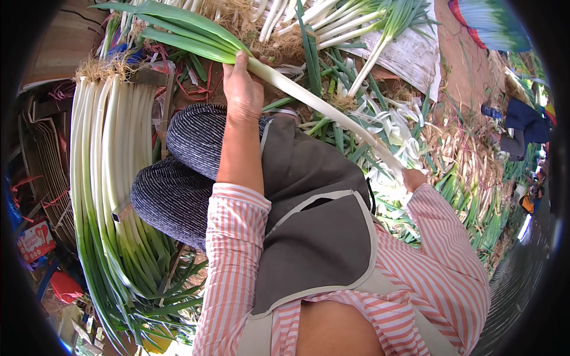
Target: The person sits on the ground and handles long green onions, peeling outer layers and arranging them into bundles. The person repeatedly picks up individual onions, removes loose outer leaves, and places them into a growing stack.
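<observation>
A long green onion (307, 99) slants across my lap, its green leaves at the upper left and its pale lower end at the right. My left hand (244, 84) is closed around it where the leaves meet the white stalk. Its lower end lies in my right hand (413, 179), whose fingers are partly hidden. Beneath that end, white peeled skins (396, 127) and green leaf scraps are heaped. To my left, a row of long green onions (113, 120) rests on a wooden rack (153, 78), roots towards the top of the view.
More green onions (352, 26) lie ahead on a white woven sheet (407, 66). A wide pile of onions (472, 187) covers the ground at right. Beyond it, another person (523, 127) is partly visible. Red twine (202, 86) litters the ground near my knees (196, 133).
</observation>
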A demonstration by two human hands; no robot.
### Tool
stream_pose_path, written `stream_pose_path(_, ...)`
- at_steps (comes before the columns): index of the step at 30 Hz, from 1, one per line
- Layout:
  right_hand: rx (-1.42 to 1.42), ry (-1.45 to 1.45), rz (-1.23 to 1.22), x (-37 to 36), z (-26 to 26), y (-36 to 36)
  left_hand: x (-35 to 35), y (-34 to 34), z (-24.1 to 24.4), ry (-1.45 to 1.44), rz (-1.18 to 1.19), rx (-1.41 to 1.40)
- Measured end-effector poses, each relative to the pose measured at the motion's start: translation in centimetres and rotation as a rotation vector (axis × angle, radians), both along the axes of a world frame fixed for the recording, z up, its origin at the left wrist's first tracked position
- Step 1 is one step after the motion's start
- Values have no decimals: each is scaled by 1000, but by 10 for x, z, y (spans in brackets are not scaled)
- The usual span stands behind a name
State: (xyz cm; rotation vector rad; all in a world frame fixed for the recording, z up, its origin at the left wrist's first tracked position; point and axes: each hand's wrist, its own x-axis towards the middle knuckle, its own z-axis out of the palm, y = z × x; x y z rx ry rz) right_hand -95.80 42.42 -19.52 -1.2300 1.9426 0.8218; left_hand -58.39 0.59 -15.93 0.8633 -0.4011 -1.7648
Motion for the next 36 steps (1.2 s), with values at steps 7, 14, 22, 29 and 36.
stream_pose_path(7,-141,-134,-191,-17,-47,-29,17,-9,21,76,55,-15)
stream_pose_path(14,-1040,-466,-621,121,42,-210,26,0,42,113,119,-72)
stream_pose_path(22,-1039,-785,-384,212,40,-282,61,17,88,99,166,-263)
stream_pose_path(29,-878,-1215,-695,197,62,-287,107,23,119,130,203,-391)
stream_pose_path(36,-736,-1087,-339,215,89,-300,122,30,128,155,185,-409)
